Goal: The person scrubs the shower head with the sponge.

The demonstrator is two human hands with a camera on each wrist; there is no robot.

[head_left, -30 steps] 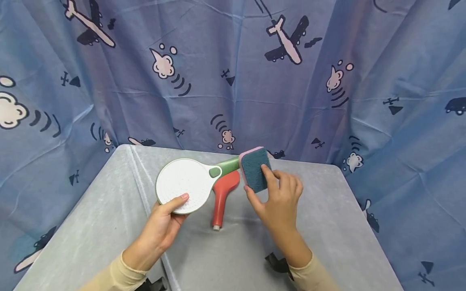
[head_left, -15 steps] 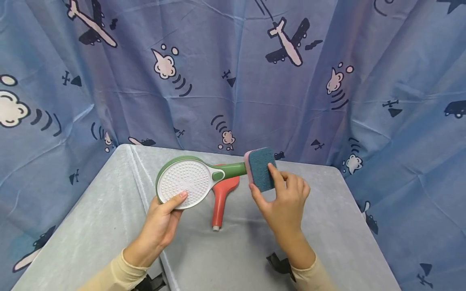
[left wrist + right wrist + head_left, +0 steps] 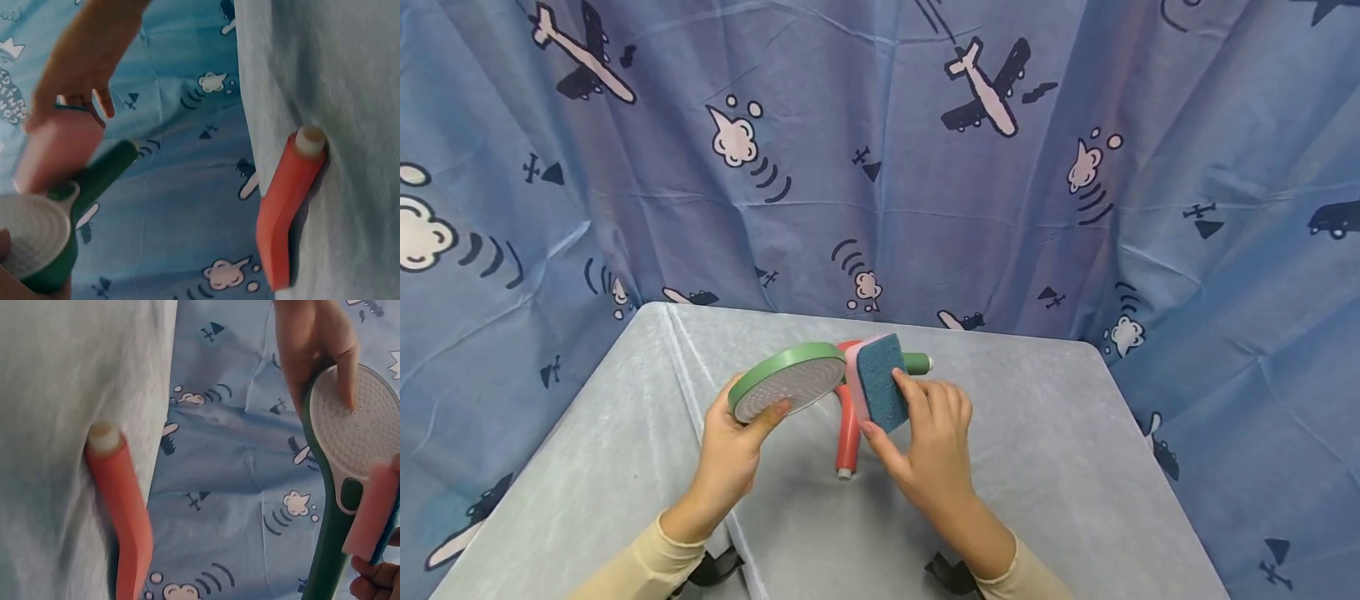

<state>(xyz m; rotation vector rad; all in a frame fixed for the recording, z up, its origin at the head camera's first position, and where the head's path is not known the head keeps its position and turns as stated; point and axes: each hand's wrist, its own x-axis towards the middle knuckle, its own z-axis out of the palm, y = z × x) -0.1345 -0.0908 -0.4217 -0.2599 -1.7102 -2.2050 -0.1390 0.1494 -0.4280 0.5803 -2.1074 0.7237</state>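
My left hand [image 3: 728, 450] grips a green shower head [image 3: 790, 360] by its round head, thumb on the pale nozzle face. The green handle points right, partly hidden behind a sponge [image 3: 882, 382]. That sponge is pink on one side and dark blue-green on the other; my right hand [image 3: 936, 442] pinches it with thumb and fingers. In the right wrist view the sponge's pink side overlaps the shower head's neck, beside the green button [image 3: 352, 495]. Below and behind them a red shower head [image 3: 847, 433] lies on the table, its upper part partly hidden.
A grey cloth covers the table [image 3: 1060, 450], with a fold line running down its left side. Behind it hangs a blue curtain [image 3: 820, 167] printed with planes and clouds. Black straps [image 3: 951, 575] show near both wrists.
The sponge has moved left and slightly down from the handle toward the neck of the green shower head. My left hand has tilted the head, so its nozzle face shows more edge-on.
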